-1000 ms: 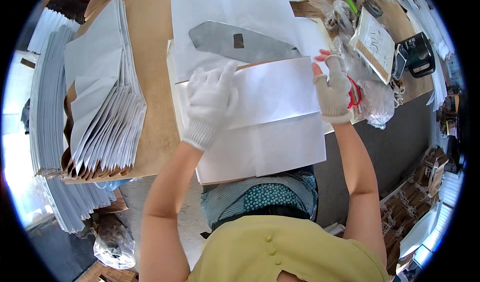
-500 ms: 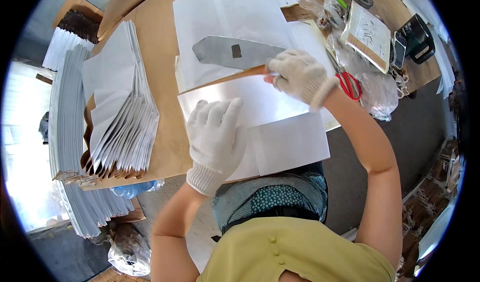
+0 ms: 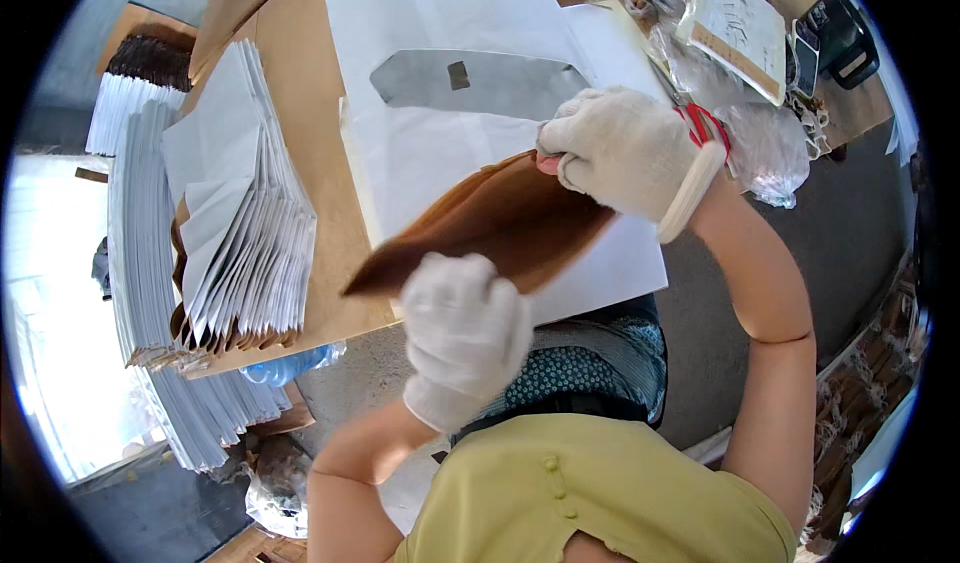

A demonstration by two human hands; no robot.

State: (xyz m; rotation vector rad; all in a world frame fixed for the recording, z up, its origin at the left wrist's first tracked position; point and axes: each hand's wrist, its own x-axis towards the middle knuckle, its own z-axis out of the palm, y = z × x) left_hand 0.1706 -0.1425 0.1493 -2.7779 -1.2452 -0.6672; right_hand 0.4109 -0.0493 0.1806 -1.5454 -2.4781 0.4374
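Both my hands wear white knit gloves. My right hand (image 3: 625,148) grips the far edge of a brown paper sheet (image 3: 490,225) and holds it lifted and tilted, brown side toward me. My left hand (image 3: 462,325) holds the near edge of the same sheet. Under it lie white paper sheets (image 3: 430,153) on the brown table (image 3: 310,113). A grey metal template (image 3: 480,83) rests on the white paper just beyond my hands.
A fanned pile of folded white paper bags (image 3: 235,243) sits at the left, with more white stacks (image 3: 140,203) beside it. Red-handled scissors (image 3: 705,123), crumpled clear plastic (image 3: 770,143), a flat packet (image 3: 735,23) and a black device (image 3: 840,33) lie at the right.
The white sheet that lay flat under my hands has been lifted and turned, showing its brown side. My right hand moved in from the right edge; my left hand came toward me.
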